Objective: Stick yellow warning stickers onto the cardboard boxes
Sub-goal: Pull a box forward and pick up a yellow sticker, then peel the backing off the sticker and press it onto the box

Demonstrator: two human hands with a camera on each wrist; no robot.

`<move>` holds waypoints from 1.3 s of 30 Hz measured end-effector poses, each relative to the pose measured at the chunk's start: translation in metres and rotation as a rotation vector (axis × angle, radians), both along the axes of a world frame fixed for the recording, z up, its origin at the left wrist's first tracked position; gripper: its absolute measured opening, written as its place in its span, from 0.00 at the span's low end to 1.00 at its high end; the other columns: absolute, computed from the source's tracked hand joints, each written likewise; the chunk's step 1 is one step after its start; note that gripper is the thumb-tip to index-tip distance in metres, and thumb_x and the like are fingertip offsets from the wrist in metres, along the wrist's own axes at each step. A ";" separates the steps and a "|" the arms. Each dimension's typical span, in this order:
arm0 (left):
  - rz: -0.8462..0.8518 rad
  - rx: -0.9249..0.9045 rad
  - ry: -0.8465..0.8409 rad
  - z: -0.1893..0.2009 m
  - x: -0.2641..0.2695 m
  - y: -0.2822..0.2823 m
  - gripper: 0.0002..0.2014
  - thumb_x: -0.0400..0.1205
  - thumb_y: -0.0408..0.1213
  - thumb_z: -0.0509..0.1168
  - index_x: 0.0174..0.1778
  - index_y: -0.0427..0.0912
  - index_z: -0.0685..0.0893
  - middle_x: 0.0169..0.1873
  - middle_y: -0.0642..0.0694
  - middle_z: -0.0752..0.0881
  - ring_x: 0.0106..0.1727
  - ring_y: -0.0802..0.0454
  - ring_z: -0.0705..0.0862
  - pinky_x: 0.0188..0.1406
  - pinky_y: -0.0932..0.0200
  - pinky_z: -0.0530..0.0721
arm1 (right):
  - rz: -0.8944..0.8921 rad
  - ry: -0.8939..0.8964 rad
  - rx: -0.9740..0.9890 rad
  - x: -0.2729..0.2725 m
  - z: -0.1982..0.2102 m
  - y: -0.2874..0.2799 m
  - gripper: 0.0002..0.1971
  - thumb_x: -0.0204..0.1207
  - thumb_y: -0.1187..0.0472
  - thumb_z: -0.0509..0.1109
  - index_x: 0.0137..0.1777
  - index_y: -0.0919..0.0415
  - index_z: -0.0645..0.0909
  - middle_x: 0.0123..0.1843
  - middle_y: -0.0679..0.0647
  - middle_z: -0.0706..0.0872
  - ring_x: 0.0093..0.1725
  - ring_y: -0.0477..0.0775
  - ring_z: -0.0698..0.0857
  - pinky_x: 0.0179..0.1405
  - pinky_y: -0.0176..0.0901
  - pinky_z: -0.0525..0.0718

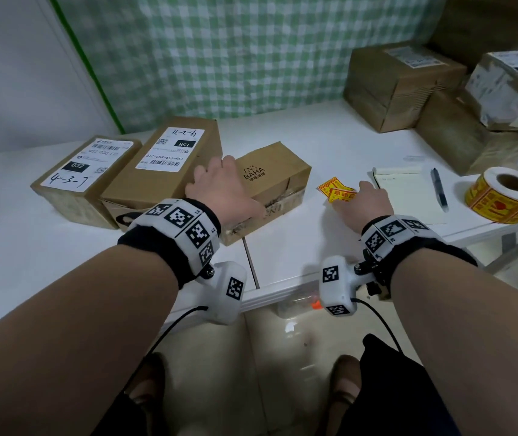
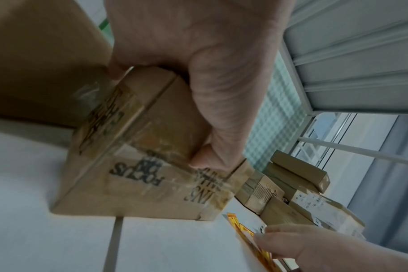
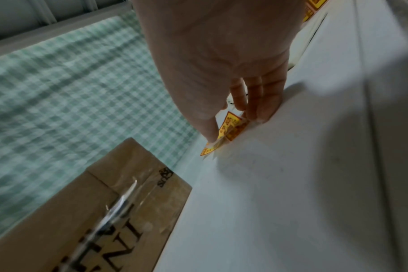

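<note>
A white table (image 1: 330,136) stands against a green checked curtain (image 1: 235,51). At its left lie two labelled boxes (image 1: 87,174), side by side and touching. Next to them sits the INS box (image 1: 276,177), plain brown cardboard with black print and clear tape over its seams. The left hand (image 1: 223,187) lies on its near end; the left wrist view shows the fingers curled over one side and the thumb clamped on the taped end face, so the hand is grasping it. Just to the right, on the bare table, lie the stickers (image 1: 337,191), yellow with red print, a couple overlapping. The right hand (image 1: 363,202) is on them, thumb and fingertips pinching at their edges. Further right lie a notepad (image 1: 408,196) with a pen (image 1: 439,188), then the sticker roll (image 1: 503,196). More boxes (image 1: 402,86) are piled at the far right.
</note>
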State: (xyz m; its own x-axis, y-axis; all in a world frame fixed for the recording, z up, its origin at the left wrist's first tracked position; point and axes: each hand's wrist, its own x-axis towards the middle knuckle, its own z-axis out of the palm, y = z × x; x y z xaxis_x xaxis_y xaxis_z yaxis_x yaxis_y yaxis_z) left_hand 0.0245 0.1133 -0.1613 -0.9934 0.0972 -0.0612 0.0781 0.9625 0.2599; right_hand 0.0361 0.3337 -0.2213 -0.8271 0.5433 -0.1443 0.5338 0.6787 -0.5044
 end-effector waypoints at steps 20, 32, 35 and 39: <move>-0.094 -0.041 -0.131 0.011 0.015 -0.009 0.44 0.61 0.51 0.74 0.71 0.48 0.63 0.66 0.47 0.70 0.68 0.41 0.67 0.59 0.40 0.71 | 0.038 0.322 -0.075 0.022 0.033 -0.015 0.11 0.78 0.64 0.59 0.55 0.65 0.80 0.54 0.66 0.85 0.57 0.67 0.81 0.47 0.46 0.73; -0.208 -0.131 -0.218 0.033 0.033 -0.027 0.37 0.61 0.40 0.74 0.68 0.49 0.69 0.55 0.47 0.72 0.60 0.44 0.71 0.55 0.41 0.81 | 0.127 0.592 -0.597 0.048 0.083 -0.061 0.05 0.75 0.67 0.67 0.47 0.57 0.79 0.41 0.56 0.85 0.30 0.48 0.82 0.23 0.35 0.81; -0.230 -0.099 -0.260 0.034 0.032 -0.037 0.49 0.63 0.45 0.75 0.80 0.52 0.57 0.70 0.46 0.69 0.71 0.42 0.69 0.64 0.37 0.76 | 0.167 0.561 -0.705 0.054 0.086 -0.073 0.06 0.73 0.67 0.72 0.41 0.57 0.79 0.38 0.56 0.85 0.29 0.48 0.82 0.25 0.34 0.82; -0.237 0.348 -0.097 0.046 0.040 -0.039 0.43 0.72 0.52 0.72 0.80 0.50 0.59 0.74 0.43 0.72 0.71 0.48 0.73 0.66 0.54 0.73 | 0.196 0.540 -0.834 0.058 0.088 -0.084 0.05 0.72 0.67 0.74 0.43 0.62 0.80 0.37 0.57 0.87 0.27 0.49 0.83 0.29 0.33 0.85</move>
